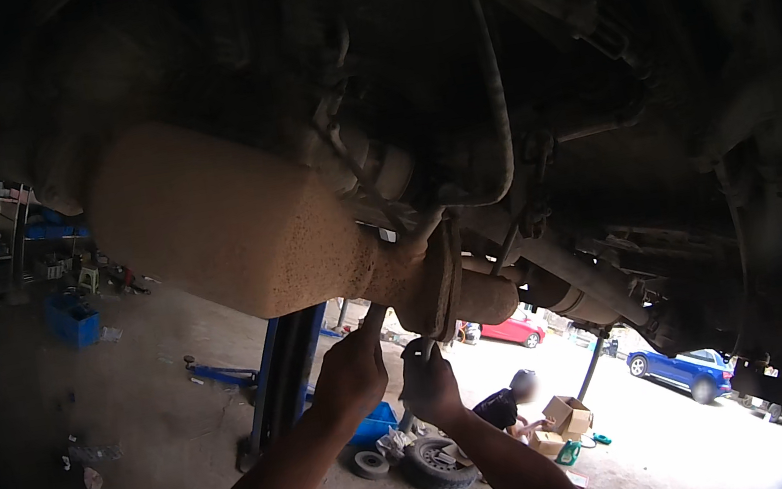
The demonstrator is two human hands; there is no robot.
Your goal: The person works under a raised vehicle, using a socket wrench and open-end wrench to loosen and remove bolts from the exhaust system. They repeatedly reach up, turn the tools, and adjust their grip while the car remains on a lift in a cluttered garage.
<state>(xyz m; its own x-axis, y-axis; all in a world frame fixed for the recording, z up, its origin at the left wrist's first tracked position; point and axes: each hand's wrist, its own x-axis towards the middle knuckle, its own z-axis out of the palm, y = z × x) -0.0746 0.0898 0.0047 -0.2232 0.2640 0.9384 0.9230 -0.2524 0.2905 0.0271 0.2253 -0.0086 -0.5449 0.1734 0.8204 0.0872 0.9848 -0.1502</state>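
Observation:
Overhead hangs a vehicle's underside with a large rust-brown muffler (206, 222). It narrows into a rusty exhaust pipe (402, 283) that meets an upright flange (447, 282). My left hand (354, 366) is raised beneath the pipe, left of the flange. Its visible fingers stretch upward and reach the pipe's underside. Just to its right, my right hand (432, 380) is closed below the flange's lower edge. A dark object sits at its fingers, with a small pale, shiny part above; shadow hides what kind it is.
A blue lift post (284, 372) stands behind my left forearm. On the floor below lie a wheel with tire (439, 465) and a blue bin (373, 426). A person (501, 405) crouches by cardboard boxes (566, 416). A blue car (678, 372) stands outside at right.

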